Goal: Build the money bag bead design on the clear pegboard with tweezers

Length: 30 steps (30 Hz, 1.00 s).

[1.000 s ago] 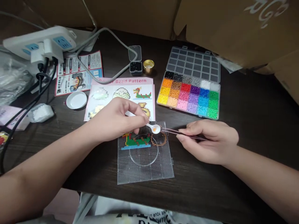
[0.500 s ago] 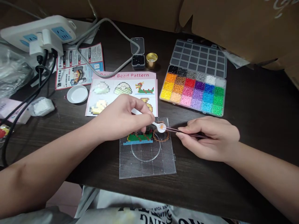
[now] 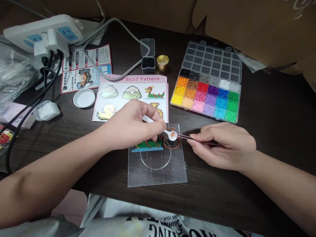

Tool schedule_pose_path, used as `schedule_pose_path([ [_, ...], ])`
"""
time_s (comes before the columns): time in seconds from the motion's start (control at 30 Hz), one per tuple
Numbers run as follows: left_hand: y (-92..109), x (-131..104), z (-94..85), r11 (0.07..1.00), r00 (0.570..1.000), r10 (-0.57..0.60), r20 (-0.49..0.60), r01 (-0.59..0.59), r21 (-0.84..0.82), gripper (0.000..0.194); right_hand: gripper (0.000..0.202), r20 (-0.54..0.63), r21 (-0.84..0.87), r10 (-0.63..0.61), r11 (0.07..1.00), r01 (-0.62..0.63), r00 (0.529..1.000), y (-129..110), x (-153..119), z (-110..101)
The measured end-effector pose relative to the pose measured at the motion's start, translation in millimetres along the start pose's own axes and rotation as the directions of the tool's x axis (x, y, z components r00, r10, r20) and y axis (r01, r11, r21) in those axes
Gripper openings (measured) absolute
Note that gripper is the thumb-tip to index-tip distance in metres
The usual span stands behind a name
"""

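My left hand (image 3: pixel 138 126) pinches the handle of a small white spoon (image 3: pixel 172 136), whose bowl holds a few orange beads. From the right, my right hand (image 3: pixel 222 144) grips thin tweezers (image 3: pixel 199 141), their tips at the spoon's bowl. Both are above a clear pegboard (image 3: pixel 158 174) that bears a green, red and blue bead figure (image 3: pixel 149 144) and a brown bead outline (image 3: pixel 170 144). A clear ring (image 3: pixel 156 168) shows on the board. Behind my left hand, the bead pattern sheet (image 3: pixel 132 79) is partly covered.
An open bead case (image 3: pixel 204 95) with many colours stands at the back right. Farther back are a small box of black beads (image 3: pixel 148 64) and a gold cup (image 3: pixel 163 63). To the left lie a white lid (image 3: pixel 84 98), a tub of white beads (image 3: pixel 47 111), a power strip (image 3: pixel 44 31) and cables.
The whole view has shifted slightly, so things appear a little farther right. Both hands keep their hold, and the tweezer tips remain at the spoon's bowl.
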<state>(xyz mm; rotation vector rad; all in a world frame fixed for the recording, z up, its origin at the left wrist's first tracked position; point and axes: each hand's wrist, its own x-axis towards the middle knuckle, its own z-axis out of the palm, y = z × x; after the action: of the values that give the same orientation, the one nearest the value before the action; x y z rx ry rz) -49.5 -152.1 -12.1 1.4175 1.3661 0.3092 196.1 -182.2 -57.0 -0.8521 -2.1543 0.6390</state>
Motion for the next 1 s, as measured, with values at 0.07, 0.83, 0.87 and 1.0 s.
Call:
schedule_pose_path([
  [0.07, 0, 0, 0.0, 1.000, 1.000, -0.003, -0.002, 0.003, 0.003, 0.011, 0.018, -0.001, -0.005, -0.005, 1.000, 0.005, 1.000, 0, 0, 0],
  [0.83, -16, 12, -16.4, 0.997, 0.985, 0.063, -0.160, -0.056, 0.048, 0.015, 0.010, 0.235, 0.033, 0.185, 0.980, -0.197, 0.954, 2, -2, -15],
  [0.87, -17, 14, -17.4, 0.998, 0.985, 0.068, -0.156, -0.064, 0.028, 0.019, 0.009, 0.234, 0.032, 0.198, 0.977, -0.211, 0.952, 3, -3, -15],
  [1.0, -22, 21, -19.9, 0.993, 0.987, 0.057, -0.148, -0.072, -0.094, 0.020, 0.009, 0.230, 0.021, 0.243, 0.967, -0.254, 0.942, 2, -5, -14],
])
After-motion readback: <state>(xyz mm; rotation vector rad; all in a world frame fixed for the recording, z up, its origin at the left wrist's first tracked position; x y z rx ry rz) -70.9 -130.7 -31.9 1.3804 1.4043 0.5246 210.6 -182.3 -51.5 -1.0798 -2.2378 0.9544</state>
